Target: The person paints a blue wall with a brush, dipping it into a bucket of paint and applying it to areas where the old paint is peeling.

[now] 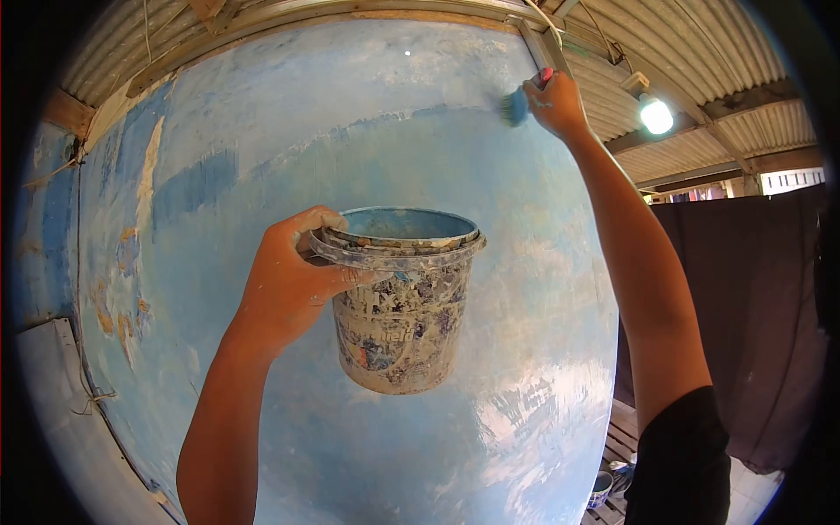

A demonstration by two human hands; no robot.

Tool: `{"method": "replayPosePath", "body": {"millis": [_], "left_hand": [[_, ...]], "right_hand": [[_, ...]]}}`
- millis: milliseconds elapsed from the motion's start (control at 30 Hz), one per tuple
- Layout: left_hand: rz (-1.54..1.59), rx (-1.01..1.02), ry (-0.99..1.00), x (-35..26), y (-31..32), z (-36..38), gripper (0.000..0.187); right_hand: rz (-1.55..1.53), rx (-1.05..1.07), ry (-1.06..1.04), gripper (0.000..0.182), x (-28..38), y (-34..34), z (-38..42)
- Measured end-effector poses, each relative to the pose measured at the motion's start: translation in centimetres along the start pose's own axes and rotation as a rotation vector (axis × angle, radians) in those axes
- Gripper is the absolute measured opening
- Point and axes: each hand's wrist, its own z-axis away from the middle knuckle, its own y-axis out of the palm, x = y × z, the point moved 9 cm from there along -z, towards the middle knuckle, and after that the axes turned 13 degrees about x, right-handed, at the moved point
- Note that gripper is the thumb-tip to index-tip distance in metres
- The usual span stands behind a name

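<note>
My left hand point(302, 267) grips the rim of a paint-smeared bucket point(402, 324), its thumb across the outside and the fingers over the edge. The bucket hangs upright in front of the wall, and its inner side is coated light blue. High at the right, my right hand point(553, 101) is closed around the handle of a paintbrush point(516, 107). The brush's bristles are blurred and appear to be against the wall point(367, 166). Uneven blue and whitish patches cover that wall, with a darker streak along its upper part.
A lit bulb point(655, 115) hangs under the corrugated roof point(735, 44) at the right. Below it is a dark cloth point(726, 306). A small bucket point(600, 490) stands on the floor at lower right. Peeling paint point(129, 254) marks the wall's left side.
</note>
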Motion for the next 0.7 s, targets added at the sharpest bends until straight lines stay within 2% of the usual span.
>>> {"method": "replayPosePath", "body": {"millis": [67,100,200,300,333,433,467,533,600,667,700], "left_hand": [[-0.013,-0.013,0.007,-0.2,-0.1,0.1,0.031],[-0.012,-0.016,0.006,-0.2,-0.1,0.1,0.031],[-0.021,-0.009,-0.013,-0.1,0.0,-0.1,0.032],[-0.016,-0.033,-0.004,-0.1,-0.3,-0.2,0.032],[-0.018,-0.028,-0.018,0.1,-0.3,-0.2,0.032],[0.0,-0.014,-0.057,0.5,-0.3,-0.3,0.032],[-0.004,0.001,-0.069,0.3,-0.4,-0.5,0.033],[-0.006,0.002,-0.073,0.2,-0.4,-0.3,0.033],[-0.012,-0.004,-0.055,0.6,-1.3,0.2,0.034],[-0.015,-0.011,-0.044,1.2,-2.3,0.6,0.034],[-0.014,0.0,-0.061,0.3,-0.1,-0.4,0.034]], "right_hand": [[0.204,-0.039,-0.013,0.03,-0.7,-1.1,-0.4],[0.203,-0.037,-0.017,0.03,-0.5,-1.0,-0.5],[0.216,0.119,-0.098,0.031,1.8,2.9,-1.3],[0.157,0.205,-0.263,0.03,11.2,5.7,0.7],[0.145,0.208,-0.399,0.03,14.9,5.8,2.0],[-0.123,0.2,-0.531,0.03,20.9,7.1,2.2],[-0.122,0.189,-0.532,0.03,21.6,7.0,1.7],[-0.499,0.115,-0.418,0.031,20.0,7.4,0.4],[-0.42,0.169,-0.313,0.029,16.4,7.4,-0.5],[-0.367,0.091,-0.144,0.029,10.5,6.7,-2.6],[-0.183,0.065,-0.094,0.029,6.1,4.7,-2.8]]}}
